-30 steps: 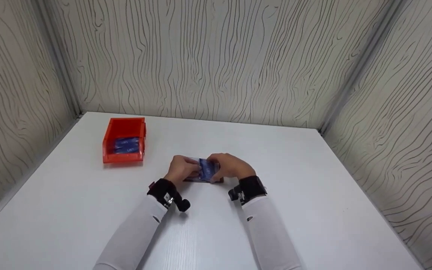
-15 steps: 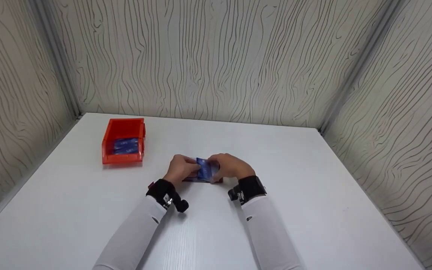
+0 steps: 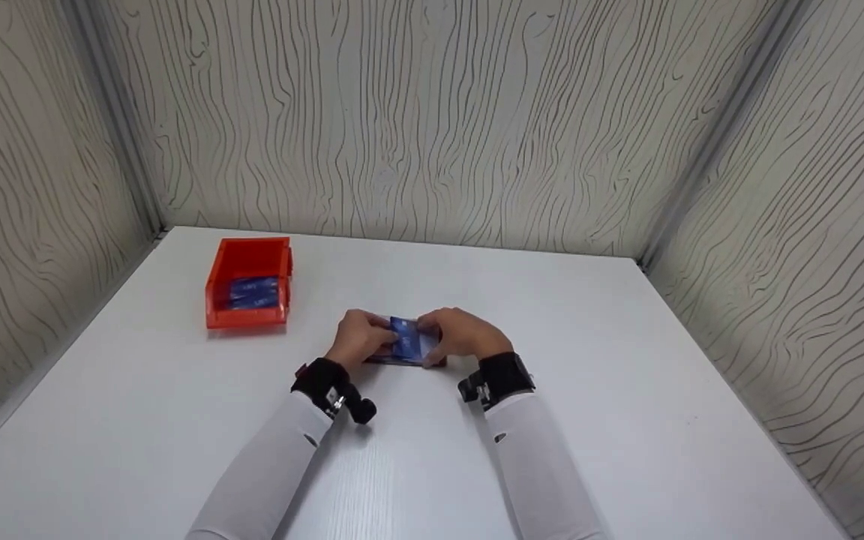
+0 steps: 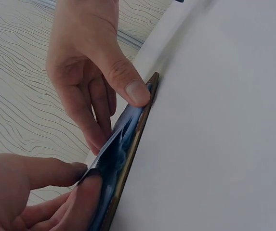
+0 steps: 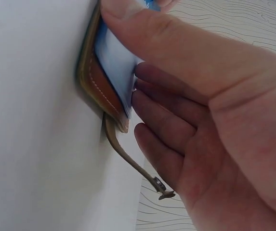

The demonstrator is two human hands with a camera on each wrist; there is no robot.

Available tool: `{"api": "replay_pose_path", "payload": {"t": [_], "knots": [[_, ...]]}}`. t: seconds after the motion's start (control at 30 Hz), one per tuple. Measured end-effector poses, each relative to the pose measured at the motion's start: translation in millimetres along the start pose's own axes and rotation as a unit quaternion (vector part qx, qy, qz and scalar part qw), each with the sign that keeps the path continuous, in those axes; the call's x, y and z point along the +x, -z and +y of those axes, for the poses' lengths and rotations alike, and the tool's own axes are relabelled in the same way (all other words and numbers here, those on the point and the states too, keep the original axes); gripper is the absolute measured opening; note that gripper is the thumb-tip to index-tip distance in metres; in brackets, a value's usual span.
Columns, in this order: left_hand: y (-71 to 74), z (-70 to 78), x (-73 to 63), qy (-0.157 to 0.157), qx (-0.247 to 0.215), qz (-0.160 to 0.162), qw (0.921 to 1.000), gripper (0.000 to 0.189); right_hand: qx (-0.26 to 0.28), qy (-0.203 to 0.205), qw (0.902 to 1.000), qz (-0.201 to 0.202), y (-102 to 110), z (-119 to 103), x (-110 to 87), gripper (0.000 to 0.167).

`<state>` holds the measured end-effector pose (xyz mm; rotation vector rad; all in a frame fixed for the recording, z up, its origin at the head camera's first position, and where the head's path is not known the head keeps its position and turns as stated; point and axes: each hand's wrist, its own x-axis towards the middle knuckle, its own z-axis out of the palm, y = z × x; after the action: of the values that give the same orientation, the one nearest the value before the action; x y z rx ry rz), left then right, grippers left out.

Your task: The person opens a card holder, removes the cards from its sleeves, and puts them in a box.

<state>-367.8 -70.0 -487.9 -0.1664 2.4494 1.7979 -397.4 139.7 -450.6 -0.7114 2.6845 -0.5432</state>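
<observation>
A brown leather card wallet with stitched edges lies on the white table, a snap strap hanging from its end. Over it sits a blue card, slightly raised along its left side. My left hand pinches that side between thumb and finger, shown close up in the left wrist view. From the right, my right hand grips the wallet across its near and far edges, its thumb on the near edge. Clear plastic sleeves of the wallet appear partly under the card; much of the wallet is hidden by my hands.
A red open-front bin stands at the back left of the white table, with several blue cards inside. Wood-grain panels close off the back and both sides.
The blue card has shifted a little to the left with my left fingers, and more of the wallet shows at its right. My right hand has stayed nearly still.
</observation>
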Motion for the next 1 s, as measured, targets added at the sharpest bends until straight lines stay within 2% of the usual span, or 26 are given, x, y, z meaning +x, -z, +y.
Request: {"api": "replay_pose_path", "payload": {"t": [0.17, 0.53, 1.0], "knots": [[2.0, -0.1, 0.5, -0.003, -0.001, 0.003, 1.0, 0.033, 0.003, -0.001, 1.0, 0.001, 0.8, 0.8, -0.1, 0.072], [1.7, 0.6, 2.5, 0.019, 0.003, 0.009, 0.9998, 0.033, -0.008, 0.001, 1.0, 0.003, 0.4, 2.5, 0.5, 0.069], [1.0, 0.1, -0.9, 0.002, 0.011, 0.022, 0.9997, 0.03, -0.02, 0.044, 0.9988, 0.007, -1.1, -11.0, 4.5, 0.056]]}}
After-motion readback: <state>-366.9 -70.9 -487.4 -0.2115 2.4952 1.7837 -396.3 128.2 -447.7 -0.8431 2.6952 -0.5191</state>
